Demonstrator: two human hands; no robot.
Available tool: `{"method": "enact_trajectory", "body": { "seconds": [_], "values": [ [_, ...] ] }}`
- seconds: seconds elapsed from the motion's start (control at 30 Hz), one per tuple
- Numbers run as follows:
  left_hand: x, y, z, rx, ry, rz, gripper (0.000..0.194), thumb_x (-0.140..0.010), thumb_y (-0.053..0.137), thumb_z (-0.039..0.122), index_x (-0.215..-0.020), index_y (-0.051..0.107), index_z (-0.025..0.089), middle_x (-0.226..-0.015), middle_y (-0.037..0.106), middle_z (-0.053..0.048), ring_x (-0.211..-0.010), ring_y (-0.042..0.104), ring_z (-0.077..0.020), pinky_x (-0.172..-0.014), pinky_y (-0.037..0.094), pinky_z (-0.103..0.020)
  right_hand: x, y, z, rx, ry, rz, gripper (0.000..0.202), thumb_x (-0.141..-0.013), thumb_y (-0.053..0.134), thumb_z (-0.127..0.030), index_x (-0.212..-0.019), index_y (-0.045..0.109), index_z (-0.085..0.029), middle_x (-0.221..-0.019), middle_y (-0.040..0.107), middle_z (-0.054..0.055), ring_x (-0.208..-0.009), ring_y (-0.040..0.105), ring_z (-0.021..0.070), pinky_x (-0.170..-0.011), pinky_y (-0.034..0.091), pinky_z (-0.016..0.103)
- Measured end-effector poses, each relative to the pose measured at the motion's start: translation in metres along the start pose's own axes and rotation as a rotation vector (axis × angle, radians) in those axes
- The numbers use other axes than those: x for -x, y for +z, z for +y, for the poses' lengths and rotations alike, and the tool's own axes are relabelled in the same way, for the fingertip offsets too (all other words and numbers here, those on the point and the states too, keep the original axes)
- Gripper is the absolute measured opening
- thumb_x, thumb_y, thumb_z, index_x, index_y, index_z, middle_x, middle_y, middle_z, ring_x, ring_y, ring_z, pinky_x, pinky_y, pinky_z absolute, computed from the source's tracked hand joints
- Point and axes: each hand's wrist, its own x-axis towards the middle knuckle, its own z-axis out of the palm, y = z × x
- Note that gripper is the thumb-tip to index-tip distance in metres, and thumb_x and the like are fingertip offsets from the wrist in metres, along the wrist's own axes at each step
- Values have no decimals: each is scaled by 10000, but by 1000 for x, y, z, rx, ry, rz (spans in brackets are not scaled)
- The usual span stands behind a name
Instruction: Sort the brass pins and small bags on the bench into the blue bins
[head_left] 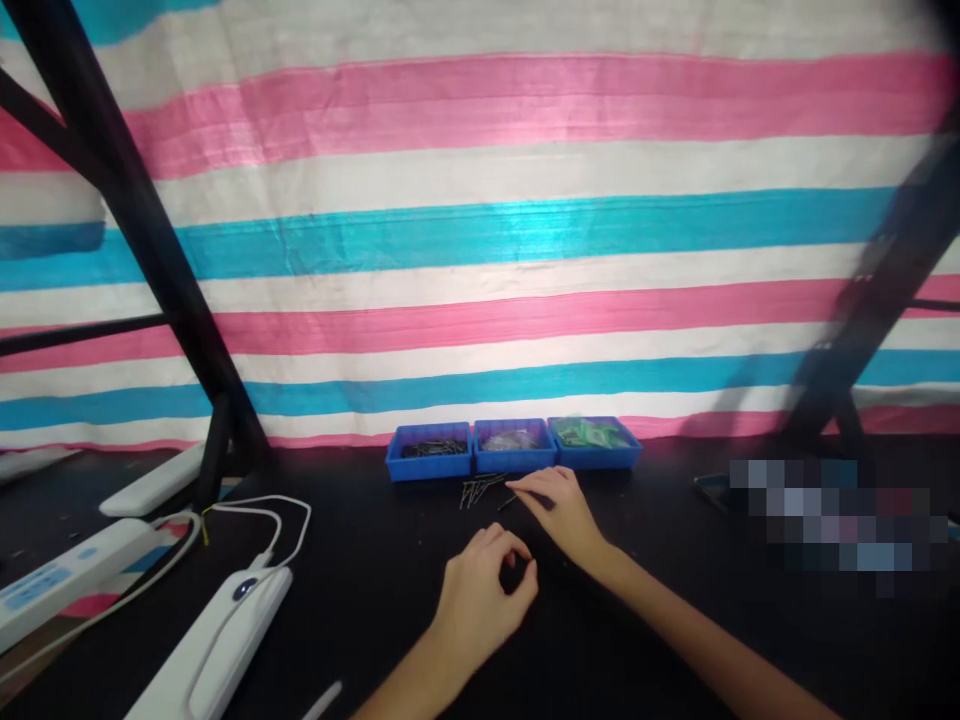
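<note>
Near the middle of the black table, my left hand (487,595) is curled, thumb and index finger bent toward each other; whatever may be between their tips is too small to make out. Above and right of it, my right hand (559,508) pinches the end of a thin dark screw-like piece (508,502). Several similar thin pieces (478,489) lie loose just left of my right fingertips. Behind them stand three blue bins in a row: the left bin (430,467) holds dark thin pieces, the middle bin (514,461) clear bags, the right bin (600,458) green bags.
White power strips (217,640) with cables (304,530) lie at the left. A dark phone-like object (712,490) sits at the right beside a blurred patch. Black metal frame legs (150,230) rise on both sides before a striped sheet (480,230).
</note>
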Motion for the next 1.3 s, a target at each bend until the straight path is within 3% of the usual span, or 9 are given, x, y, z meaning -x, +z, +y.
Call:
{"method": "enact_trajectory", "body": {
  "seconds": [0.1,0.2,0.3,0.5,0.67,0.77,1.03,1.17,1.3],
  "values": [
    [-4,1,-10,85,-106,24,222,-773,501,346,-950,616,275,-721,581,23,-629,530,-130,-591,391,-244,8,-14,-6,-305,267,-72,240,-772,590,-343,-951,690,-218,-871,704,51,-810,637,193,-806,454,366],
    [-8,3,-19,172,-146,28,280,-756,536,404,-993,629,287,-751,608,30,-547,499,-102,-556,387,-236,15,-22,-6,-603,539,-167,373,-680,663,-413,-962,686,-170,-909,703,80,-833,649,210,-805,490,352],
    [-10,5,-21,244,-140,29,284,-748,557,426,-964,658,272,-785,621,15,-550,491,-97,-548,389,-231,21,-23,-8,-726,656,-190,410,-629,703,-425,-931,688,-148,-906,702,93,-811,651,195,-820,490,342],
    [-11,6,-19,321,-139,36,209,-715,610,392,-758,704,210,-757,622,-20,-552,470,-96,-521,367,-224,30,-17,-16,-774,559,-267,344,-689,651,-426,-880,690,-143,-842,706,76,-799,646,180,-790,492,321],
    [-13,6,-19,393,-139,82,165,-671,658,329,-704,696,171,-710,595,-21,-517,433,-78,-498,350,-218,32,-22,-24,-480,406,-142,182,-723,624,-339,-779,718,-193,-821,710,44,-817,638,195,-803,476,336],
    [-14,3,-18,468,-134,109,190,-700,641,343,-699,697,161,-688,575,-20,-533,438,-81,-495,342,-214,32,-25,-29,-437,416,-72,197,-725,614,-356,-776,718,-197,-809,710,46,-800,641,201,-776,485,332],
    [-11,-3,-9,561,-139,157,188,-719,639,337,-706,694,159,-703,559,-23,-641,501,-114,-560,385,-227,28,-34,-36,-449,455,-104,201,-711,620,-362,-742,716,-188,-771,709,36,-768,643,192,-730,487,295],
    [-11,-1,-10,577,-155,208,202,-711,646,338,-623,656,156,-672,534,-2,-607,473,-98,-547,372,-224,34,-30,-42,-454,436,-143,183,-726,606,-337,-713,709,-186,-744,707,27,-733,636,176,-711,476,281],
    [-12,1,-11,589,-152,181,199,-710,648,341,-632,665,159,-675,539,-6,-634,495,-111,-557,385,-226,41,-22,-48,-436,388,-154,177,-747,587,-310,-684,699,-189,-718,700,19,-697,624,159,-684,457,270]
  ]
}}
